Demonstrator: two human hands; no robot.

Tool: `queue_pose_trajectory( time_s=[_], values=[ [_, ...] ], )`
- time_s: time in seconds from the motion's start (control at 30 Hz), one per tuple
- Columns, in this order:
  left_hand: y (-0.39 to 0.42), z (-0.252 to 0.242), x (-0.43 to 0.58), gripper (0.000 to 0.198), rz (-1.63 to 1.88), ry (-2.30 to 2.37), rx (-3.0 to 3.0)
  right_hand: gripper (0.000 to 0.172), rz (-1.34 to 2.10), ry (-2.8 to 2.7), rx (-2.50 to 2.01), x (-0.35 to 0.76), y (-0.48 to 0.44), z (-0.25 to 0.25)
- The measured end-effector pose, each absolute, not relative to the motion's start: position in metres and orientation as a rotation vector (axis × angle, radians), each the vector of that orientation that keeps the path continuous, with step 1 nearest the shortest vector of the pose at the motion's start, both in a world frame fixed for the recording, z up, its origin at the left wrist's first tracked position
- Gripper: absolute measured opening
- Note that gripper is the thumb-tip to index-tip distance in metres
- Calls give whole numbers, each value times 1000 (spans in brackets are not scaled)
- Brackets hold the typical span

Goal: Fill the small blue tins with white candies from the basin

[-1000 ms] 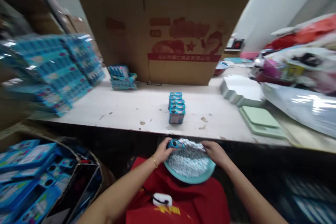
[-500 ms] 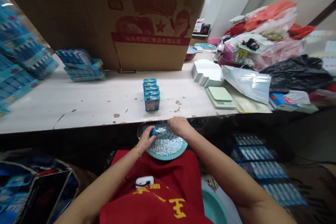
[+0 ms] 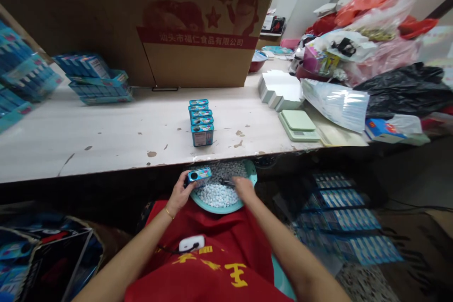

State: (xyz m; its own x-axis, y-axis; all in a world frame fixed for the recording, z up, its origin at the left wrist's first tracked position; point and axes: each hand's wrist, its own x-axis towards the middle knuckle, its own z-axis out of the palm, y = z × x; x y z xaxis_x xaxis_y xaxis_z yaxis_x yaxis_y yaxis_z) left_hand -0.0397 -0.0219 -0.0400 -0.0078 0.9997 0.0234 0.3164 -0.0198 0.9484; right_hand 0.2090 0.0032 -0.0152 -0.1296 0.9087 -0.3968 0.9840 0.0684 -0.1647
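Brown carton (image 3: 198, 68) behind white surface (image 3: 159, 125); red band (image 3: 198, 39) ends in 食品有限公司. My left hand (image 3: 180, 194) has its fingers round a blue box (image 3: 200, 175), over the turquoise basin's (image 3: 222, 209) left side. My right hand (image 3: 244, 189) reaches down to white pellets (image 3: 216, 195), fingers curled, grip unclear.

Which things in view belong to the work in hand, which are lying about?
Seemingly in the work:
blue box, held in the left hand
white pellets in the teal basin
dark tool at the right hand
row of matching boxes on the table

Apparently lying about:
red plastic bag
black bag
green scale, untouched, role uncertain
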Motion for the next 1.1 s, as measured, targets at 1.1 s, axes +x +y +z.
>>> queue_pose_trajectory(
  time_s=[1.1],
  values=[
    [-14, -32, -15, 36, 1034, 1499, 1742, 30, -299, 2467, 1618, 169, 16, 110]
  ],
)
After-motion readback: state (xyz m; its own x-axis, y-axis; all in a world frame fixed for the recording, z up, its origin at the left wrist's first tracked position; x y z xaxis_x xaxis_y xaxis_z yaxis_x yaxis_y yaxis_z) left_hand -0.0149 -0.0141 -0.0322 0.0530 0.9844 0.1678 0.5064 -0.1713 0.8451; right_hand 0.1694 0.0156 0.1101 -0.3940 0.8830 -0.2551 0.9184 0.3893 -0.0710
